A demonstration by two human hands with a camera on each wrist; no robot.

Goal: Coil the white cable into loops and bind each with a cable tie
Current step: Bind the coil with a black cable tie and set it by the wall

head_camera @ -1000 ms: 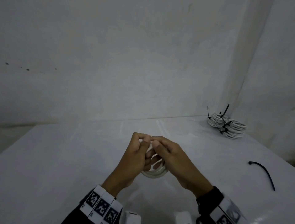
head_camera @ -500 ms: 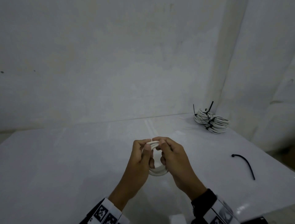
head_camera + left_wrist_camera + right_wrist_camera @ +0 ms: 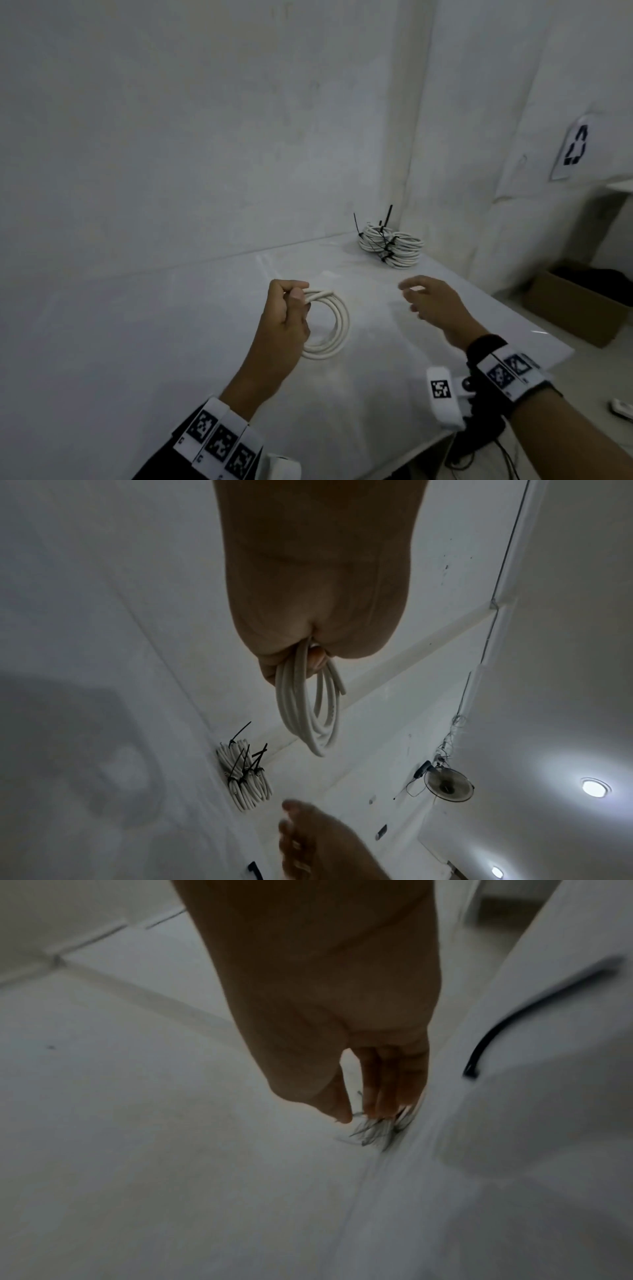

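The left hand (image 3: 286,317) pinches the round white cable coil (image 3: 330,325) at its top, above the smooth white desk (image 3: 144,342). The right hand (image 3: 435,305) hovers empty, fingers (image 3: 409,284) loosely spread. Tied bundles (image 3: 392,246) bristling with black ties sit at the far corner; a cardboard box (image 3: 579,308) holds something dark

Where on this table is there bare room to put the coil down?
Bare table lies left of the left hand holding the coil, and between both hands. The far right corner is crowded by the bound coils.
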